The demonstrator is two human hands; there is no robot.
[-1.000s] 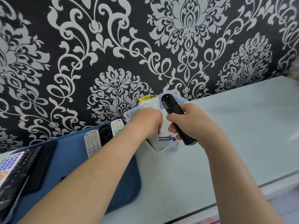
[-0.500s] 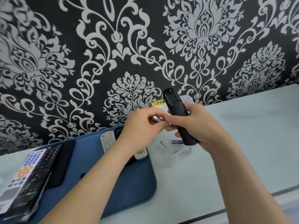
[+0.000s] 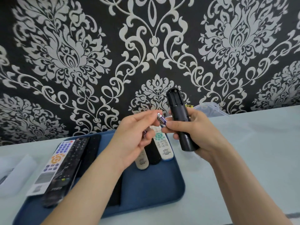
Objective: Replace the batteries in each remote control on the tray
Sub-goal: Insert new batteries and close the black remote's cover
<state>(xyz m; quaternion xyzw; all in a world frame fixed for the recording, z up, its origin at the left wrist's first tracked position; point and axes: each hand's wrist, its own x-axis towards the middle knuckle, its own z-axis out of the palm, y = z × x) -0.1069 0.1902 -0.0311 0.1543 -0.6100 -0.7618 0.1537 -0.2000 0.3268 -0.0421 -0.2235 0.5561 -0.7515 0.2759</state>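
Your right hand [image 3: 199,135] grips the black remote [image 3: 179,117] round its lower half, fingers curled about the body. The remote is held nearly upright in the air above the right edge of the tray, back face toward you; the battery bay [image 3: 174,96] at its upper end is uncovered.

Your left hand [image 3: 133,138] pinches a purple battery [image 3: 162,120] at its fingertips, just left of the black remote. The battery is tilted, silver end uppermost; the right thumb [image 3: 171,123] touches its lower end. A second purple item [image 3: 145,133] shows inside the curled left fingers; what it is cannot be told.

The blue tray [image 3: 154,192] lies on the pale table [image 3: 251,151], below both forearms. Three remotes lie side by side on it beneath the hands: a beige remote [image 3: 142,161], a plain dark remote [image 3: 154,155], and a white remote with teal keys [image 3: 163,143].

At the left end of the tray lie a white remote with blue and orange keys [image 3: 53,163], a black keypad remote [image 3: 68,168] just beside it, and a dark slab [image 3: 91,146] further back.

A clear plastic box [image 3: 209,109] stands against the patterned wall [image 3: 154,46], behind the right hand.
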